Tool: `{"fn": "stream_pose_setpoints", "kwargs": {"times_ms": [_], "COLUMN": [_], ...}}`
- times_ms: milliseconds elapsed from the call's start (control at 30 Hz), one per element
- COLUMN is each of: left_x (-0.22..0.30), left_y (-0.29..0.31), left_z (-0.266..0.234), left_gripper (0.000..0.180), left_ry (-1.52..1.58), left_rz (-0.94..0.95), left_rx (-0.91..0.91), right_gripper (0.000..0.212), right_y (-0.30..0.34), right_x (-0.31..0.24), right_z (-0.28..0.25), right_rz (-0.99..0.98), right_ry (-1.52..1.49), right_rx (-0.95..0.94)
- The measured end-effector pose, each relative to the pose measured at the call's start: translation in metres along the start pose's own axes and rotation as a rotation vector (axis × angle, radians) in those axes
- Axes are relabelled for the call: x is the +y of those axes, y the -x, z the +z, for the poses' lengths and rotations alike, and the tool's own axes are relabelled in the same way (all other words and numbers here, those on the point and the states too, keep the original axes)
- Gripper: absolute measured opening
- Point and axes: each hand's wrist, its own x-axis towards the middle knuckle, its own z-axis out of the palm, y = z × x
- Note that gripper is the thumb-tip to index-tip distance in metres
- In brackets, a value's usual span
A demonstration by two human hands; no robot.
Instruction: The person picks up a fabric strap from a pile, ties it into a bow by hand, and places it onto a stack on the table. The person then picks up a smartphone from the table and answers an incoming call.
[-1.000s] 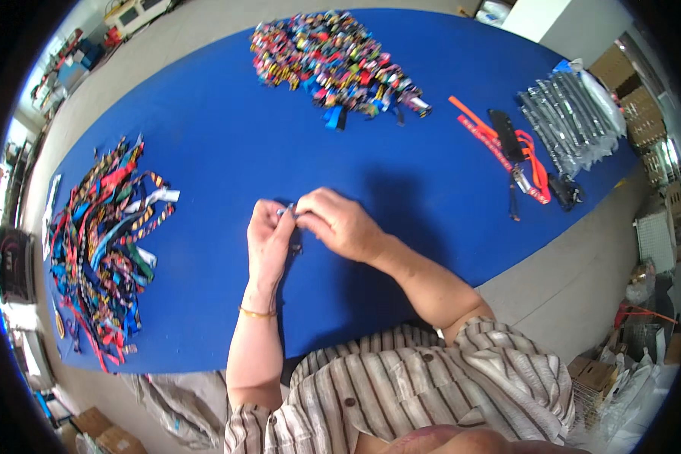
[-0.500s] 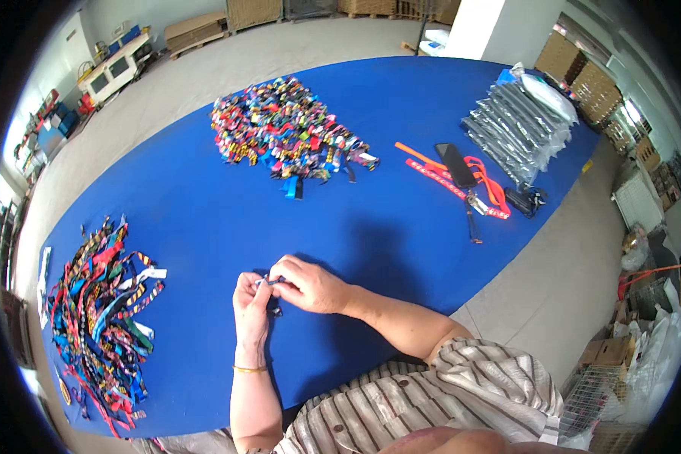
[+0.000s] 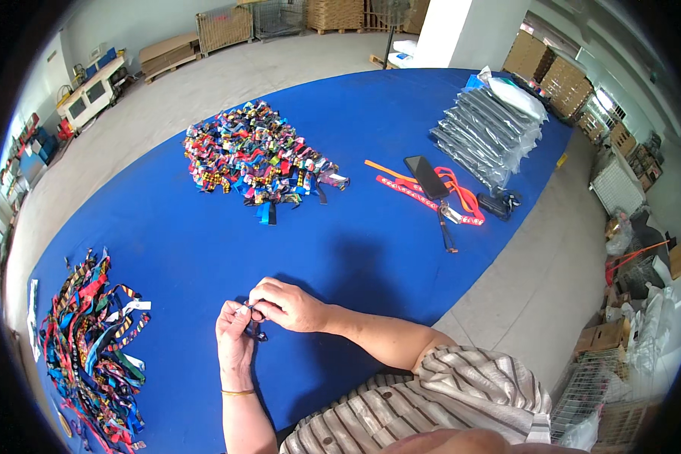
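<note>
My left hand point(image 3: 233, 327) and my right hand point(image 3: 289, 304) meet low over the blue table, fingertips pinched together. Between them they grip a small dark fabric strip point(image 3: 261, 336); its end hangs beneath the fingers and most of it is hidden. To the left of my hands lies a loose heap of long multicoloured fabric strips point(image 3: 91, 356), a few with white tags. Farther off sits a mound of short, folded or knotted colourful fabric pieces point(image 3: 257, 151).
On the blue table point(image 3: 204, 250), a black phone point(image 3: 427, 177) rests over an orange-red lanyard point(image 3: 467, 206), beside a small black cased item point(image 3: 495, 206). A stack of clear-wrapped grey packages point(image 3: 483, 125) stands at the far right. Cartons and wire cages line the floor beyond.
The whole view has shifted, so the table items appear lower and farther left. Both hands remain together on the strip, with only slight finger movement.
</note>
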Motion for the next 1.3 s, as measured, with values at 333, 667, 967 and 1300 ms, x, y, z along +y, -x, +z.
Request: {"fn": "stream_pose_setpoints", "kwargs": {"times_ms": [333,667,967,1300], "left_x": [0.002,-0.001,0.003,-0.005], "left_y": [0.0,0.001,0.002,0.012], "left_z": [-0.004,-0.009,0.001,0.013], "left_gripper": [0.01,0.016,0.022,0.018], "left_ry": [0.139,-0.038,-0.331,-0.748], "left_rz": [-0.073,-0.022,0.053,0.277], "left_rx": [0.017,-0.027,0.055,0.136], "right_gripper": [0.013,0.019,0.017,0.019], "right_y": [-0.006,-0.005,0.0,0.001], "right_x": [-0.003,-0.002,0.001,0.01], "right_z": [-0.008,-0.014,-0.01,-0.009], "right_rz": [-0.203,-0.267,0.248,0.407], "right_ry": [0.131,0.224,-0.027,-0.159], "right_rx": [-0.027,-0.045,-0.055,-0.084]}}
